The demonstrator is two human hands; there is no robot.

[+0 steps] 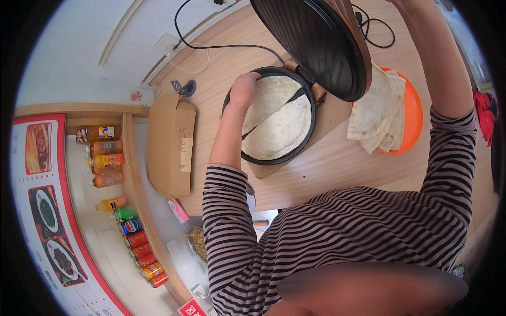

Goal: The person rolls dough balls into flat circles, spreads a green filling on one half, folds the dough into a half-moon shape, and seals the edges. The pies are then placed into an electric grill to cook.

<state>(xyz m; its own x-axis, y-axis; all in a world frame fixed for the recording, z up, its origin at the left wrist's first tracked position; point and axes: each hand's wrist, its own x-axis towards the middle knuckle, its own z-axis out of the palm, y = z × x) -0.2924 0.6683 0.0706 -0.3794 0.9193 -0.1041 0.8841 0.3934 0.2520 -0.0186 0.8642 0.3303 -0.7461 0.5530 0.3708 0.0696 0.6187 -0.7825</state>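
Two half-round flatbreads lie in the black pan [311, 126] of an electric griddle, cut sides facing across a dark gap. At the far left rim, my left hand [245, 90] has its fingers together on the edge of the upper flatbread [271, 100]; the fingertips are partly hidden. The lower flatbread [279, 131] lies flat and untouched. The griddle's lid [321, 47] stands tilted up on its hinge. My right forearm reaches past the lid to the top edge, where my right hand [405, 2] is mostly cut off and its fingers do not show.
Folded flatbreads [371, 113] overlap an orange plate [414, 121] on the right. Cardboard [329, 118] lies under the griddle, and a black cord [232, 46] runs behind it. Left are a cardboard box [168, 147] and a shelf of bottles and cans [108, 160].
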